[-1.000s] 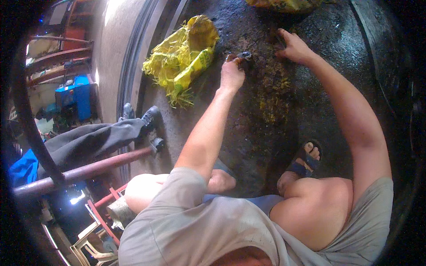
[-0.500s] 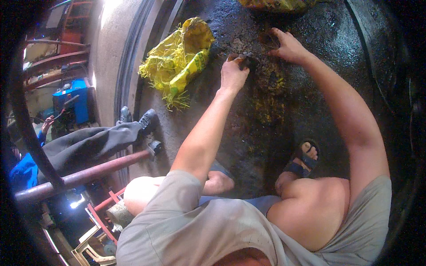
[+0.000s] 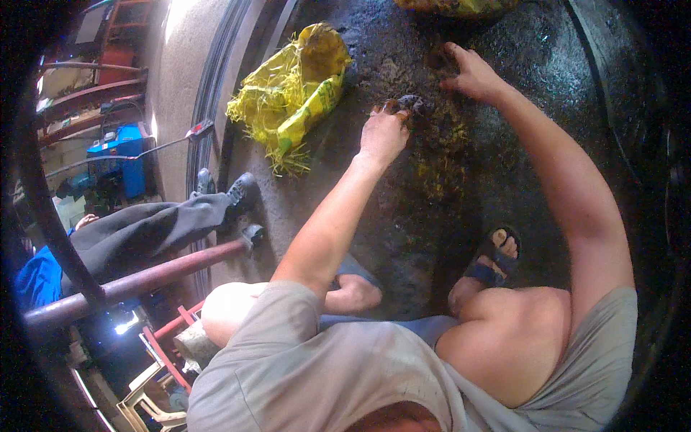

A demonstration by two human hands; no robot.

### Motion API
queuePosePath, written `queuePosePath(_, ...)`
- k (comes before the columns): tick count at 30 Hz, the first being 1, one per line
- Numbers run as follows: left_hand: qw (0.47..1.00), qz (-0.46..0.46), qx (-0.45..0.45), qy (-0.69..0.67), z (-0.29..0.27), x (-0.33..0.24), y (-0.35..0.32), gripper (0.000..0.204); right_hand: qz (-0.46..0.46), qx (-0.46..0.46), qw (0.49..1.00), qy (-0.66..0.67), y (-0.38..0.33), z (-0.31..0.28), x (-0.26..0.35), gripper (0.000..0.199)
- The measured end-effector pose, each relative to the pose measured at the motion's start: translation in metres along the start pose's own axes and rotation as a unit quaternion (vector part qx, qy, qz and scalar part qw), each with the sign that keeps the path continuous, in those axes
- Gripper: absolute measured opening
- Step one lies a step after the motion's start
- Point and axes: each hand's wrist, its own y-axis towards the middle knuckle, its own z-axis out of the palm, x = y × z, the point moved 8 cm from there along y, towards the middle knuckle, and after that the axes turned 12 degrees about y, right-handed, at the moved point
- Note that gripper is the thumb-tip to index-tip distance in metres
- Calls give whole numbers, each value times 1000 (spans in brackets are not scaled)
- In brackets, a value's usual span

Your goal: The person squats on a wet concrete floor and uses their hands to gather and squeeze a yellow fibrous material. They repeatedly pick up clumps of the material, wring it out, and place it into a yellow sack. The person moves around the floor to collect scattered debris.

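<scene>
A small dark lump (image 3: 416,105) is lying on the wet, grimy floor (image 3: 533,93), just ahead of the squatting person. The left hand (image 3: 383,133) is closing its fingers on the lump's near edge. It is looking greasy and slippery, probably stiff and light, so gripping it around the sides seems safest. The right hand (image 3: 471,72) is resting spread open, fingers pressing on the floor beyond. A crumpled yellow sack (image 3: 295,93) is lying to the left.

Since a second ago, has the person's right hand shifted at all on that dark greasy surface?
Hardly. The right hand stays on the dark surface, about as far right of the yellow sack as before.
</scene>
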Motion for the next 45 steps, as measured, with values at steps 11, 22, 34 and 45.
queuePosePath(11, 937, -197, -24, -288, 12, 46, -22, 52, -22, 14, 999, 29, -7, 16, 4, 83)
queuePosePath(22, 334, -101, 18, -937, 15, 25, -37, 52, -48, 27, 997, 47, 1, 25, 4, 74)
queuePosePath(34, 419, -205, -32, -884, 29, 23, -22, 28, -41, 74, 996, 28, -13, 24, 24, 74)
queuePosePath(45, 525, -167, 22, -834, 46, 30, -31, 35, 55, 147, 982, 100, -27, 49, 27, 93)
